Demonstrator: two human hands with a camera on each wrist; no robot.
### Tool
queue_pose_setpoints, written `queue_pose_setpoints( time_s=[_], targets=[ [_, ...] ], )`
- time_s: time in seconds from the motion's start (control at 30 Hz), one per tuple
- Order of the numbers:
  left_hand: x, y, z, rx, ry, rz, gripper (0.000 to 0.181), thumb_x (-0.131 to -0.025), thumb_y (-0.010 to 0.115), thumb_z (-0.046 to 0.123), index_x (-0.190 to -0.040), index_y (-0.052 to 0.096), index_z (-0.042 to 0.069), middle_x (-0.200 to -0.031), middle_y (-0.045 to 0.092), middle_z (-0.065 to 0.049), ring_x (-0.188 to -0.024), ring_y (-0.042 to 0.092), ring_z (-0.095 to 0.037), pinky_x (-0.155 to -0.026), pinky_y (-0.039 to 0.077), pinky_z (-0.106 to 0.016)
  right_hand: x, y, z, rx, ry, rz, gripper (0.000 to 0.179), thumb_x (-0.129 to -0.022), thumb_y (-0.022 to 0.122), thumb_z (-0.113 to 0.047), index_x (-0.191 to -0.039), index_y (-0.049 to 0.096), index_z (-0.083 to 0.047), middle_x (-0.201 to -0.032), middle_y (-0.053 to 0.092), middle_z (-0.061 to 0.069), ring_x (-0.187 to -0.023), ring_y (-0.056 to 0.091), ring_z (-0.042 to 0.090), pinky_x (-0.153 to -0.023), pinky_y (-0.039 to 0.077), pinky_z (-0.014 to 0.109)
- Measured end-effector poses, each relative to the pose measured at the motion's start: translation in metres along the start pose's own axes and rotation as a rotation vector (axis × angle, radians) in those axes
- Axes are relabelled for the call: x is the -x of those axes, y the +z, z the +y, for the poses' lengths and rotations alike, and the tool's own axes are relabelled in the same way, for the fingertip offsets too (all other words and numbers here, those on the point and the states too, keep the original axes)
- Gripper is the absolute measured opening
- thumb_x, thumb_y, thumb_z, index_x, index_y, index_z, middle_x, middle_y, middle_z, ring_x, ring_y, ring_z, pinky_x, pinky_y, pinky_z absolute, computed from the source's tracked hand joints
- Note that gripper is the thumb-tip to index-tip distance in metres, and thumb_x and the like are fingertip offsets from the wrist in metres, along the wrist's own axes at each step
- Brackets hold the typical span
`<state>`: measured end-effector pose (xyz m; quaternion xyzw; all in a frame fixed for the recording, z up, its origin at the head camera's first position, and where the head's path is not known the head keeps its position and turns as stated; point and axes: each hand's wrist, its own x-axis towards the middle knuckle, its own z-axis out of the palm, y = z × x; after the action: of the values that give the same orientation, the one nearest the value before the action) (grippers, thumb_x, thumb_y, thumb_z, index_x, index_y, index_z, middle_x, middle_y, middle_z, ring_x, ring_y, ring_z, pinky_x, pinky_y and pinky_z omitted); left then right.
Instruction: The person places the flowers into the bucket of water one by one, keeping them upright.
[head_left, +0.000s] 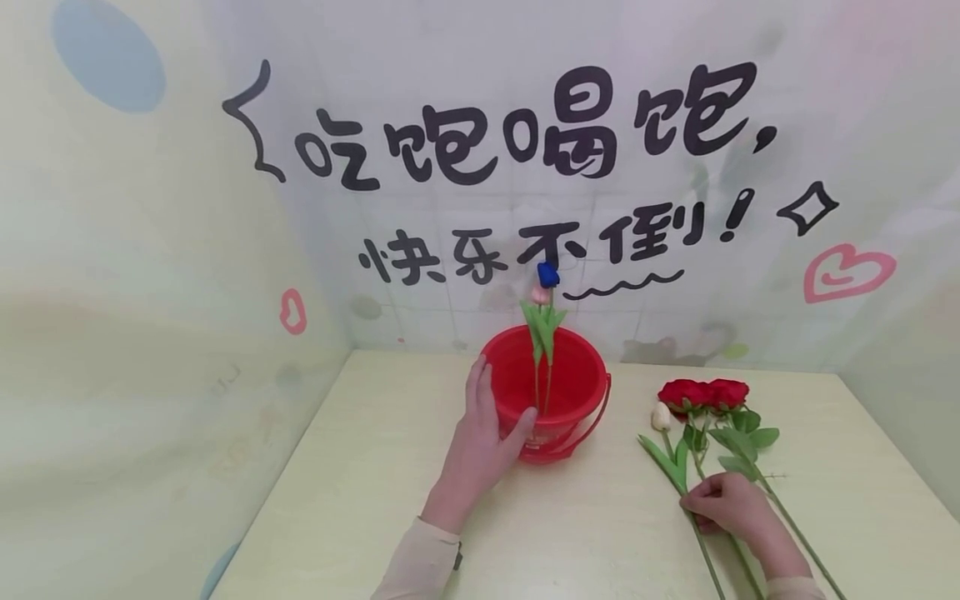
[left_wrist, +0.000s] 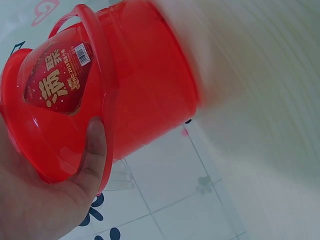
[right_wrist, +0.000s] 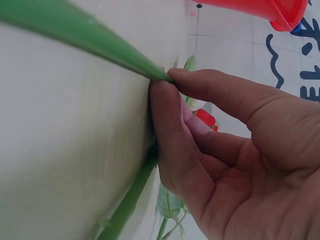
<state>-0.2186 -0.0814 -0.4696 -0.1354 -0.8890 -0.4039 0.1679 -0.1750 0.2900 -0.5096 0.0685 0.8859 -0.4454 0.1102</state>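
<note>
A red bucket (head_left: pixel 542 433) stands upright on the table, with a blue tulip (head_left: pixel 548 275) and a pink tulip (head_left: pixel 540 295) leaning inside it. My left hand (head_left: pixel 483 433) holds the bucket's near left side, fingers along its outer wall and thumb at the front. In the left wrist view the thumb (left_wrist: pixel 94 150) lies against the bucket beside its handle. Lower right, my right hand (head_left: pixel 731 508) pinches the green stem (right_wrist: pixel 95 37) of a white tulip (head_left: pixel 661 417) between thumb and index finger. Two red roses (head_left: pixel 705 395) with leafy stems lie beside that tulip.
The pale wooden table (head_left: pixel 360 467) meets a printed curtain (head_left: pixel 450 50) at the back and both sides. The bucket's red handle (head_left: pixel 596 421) hangs down on its right. A dark red label (left_wrist: pixel 60 77) is stuck on the bucket.
</note>
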Motion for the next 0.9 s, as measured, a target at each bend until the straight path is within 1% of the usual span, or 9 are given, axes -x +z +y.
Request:
queue_pose_setpoints(
  time_s=[0.13,0.27,0.33,0.47,0.6,0.73,0.83,0.9],
  targets=[
    [0.000,-0.001,0.000,-0.002,-0.001,0.001,0.109,-0.093,0.076,0.054,-0.170,0.008,0.017,-0.170,0.026,-0.005,-0.140,0.053,-0.031,-0.088,0.063,-0.045,-0.001,-0.002,0.001,-0.044,0.014,-0.017,0.016,-0.090,0.080,-0.008,-0.094,0.072,0.006,-0.078,0.069,0.005,-0.069,0.069,0.016,-0.064,0.062,0.030],
    [0.000,0.000,0.000,0.007,0.001,0.000,0.108,-0.093,0.077,0.051,-0.170,0.008,0.017,-0.169,0.028,-0.005,-0.140,0.053,-0.031,-0.087,0.064,-0.045,0.000,-0.004,0.002,-0.092,0.038,-0.032,0.018,-0.090,0.080,-0.007,-0.096,0.071,0.007,-0.081,0.069,0.006,-0.071,0.068,0.016,-0.065,0.062,0.029],
    [0.001,0.001,0.000,0.007,0.002,0.002,0.108,-0.094,0.077,0.049,-0.170,0.009,0.017,-0.169,0.028,-0.006,-0.139,0.054,-0.031,-0.087,0.064,-0.044,0.000,-0.004,0.001,-0.103,0.033,-0.047,0.018,-0.091,0.080,-0.007,-0.096,0.070,0.008,-0.082,0.069,0.006,-0.072,0.068,0.016,-0.065,0.062,0.029],
    [0.003,0.001,0.001,0.009,0.006,0.011,0.107,-0.094,0.077,0.048,-0.170,0.010,0.015,-0.169,0.029,-0.007,-0.138,0.055,-0.032,-0.086,0.064,-0.045,0.000,-0.003,0.002,-0.115,0.035,-0.062,0.017,-0.091,0.079,-0.005,-0.097,0.070,0.008,-0.082,0.068,0.006,-0.073,0.067,0.017,-0.065,0.062,0.030],
    [0.003,0.000,0.003,0.013,0.001,0.013,0.107,-0.093,0.077,0.048,-0.170,0.010,0.015,-0.168,0.030,-0.007,-0.137,0.056,-0.032,-0.087,0.064,-0.046,0.000,-0.004,0.000,-0.088,0.036,-0.060,0.017,-0.092,0.078,-0.007,-0.098,0.070,0.006,-0.083,0.069,0.006,-0.074,0.067,0.018,-0.066,0.062,0.031],
    [0.003,0.000,0.003,0.006,-0.001,0.014,0.107,-0.094,0.077,0.048,-0.170,0.010,0.015,-0.169,0.030,-0.007,-0.137,0.056,-0.033,-0.087,0.064,-0.046,0.000,-0.009,-0.005,-0.080,-0.013,-0.066,0.017,-0.095,0.075,-0.008,-0.099,0.069,0.007,-0.084,0.069,0.006,-0.076,0.067,0.019,-0.067,0.061,0.032],
    [0.002,0.000,0.003,0.004,0.003,0.018,0.107,-0.094,0.077,0.048,-0.170,0.010,0.015,-0.168,0.030,-0.007,-0.136,0.057,-0.033,-0.087,0.064,-0.046,0.001,-0.013,-0.009,-0.105,-0.060,-0.078,0.016,-0.097,0.072,-0.006,-0.098,0.068,0.010,-0.084,0.069,0.006,-0.078,0.067,0.019,-0.068,0.062,0.032],
    [0.002,-0.001,0.002,0.000,0.004,0.019,0.107,-0.094,0.077,0.049,-0.170,0.010,0.015,-0.168,0.031,-0.007,-0.135,0.057,-0.033,-0.087,0.064,-0.046,0.001,-0.015,-0.012,-0.114,-0.071,-0.081,0.016,-0.097,0.072,-0.006,-0.098,0.068,0.010,-0.084,0.069,0.006,-0.077,0.067,0.019,-0.068,0.062,0.032]
  ],
)
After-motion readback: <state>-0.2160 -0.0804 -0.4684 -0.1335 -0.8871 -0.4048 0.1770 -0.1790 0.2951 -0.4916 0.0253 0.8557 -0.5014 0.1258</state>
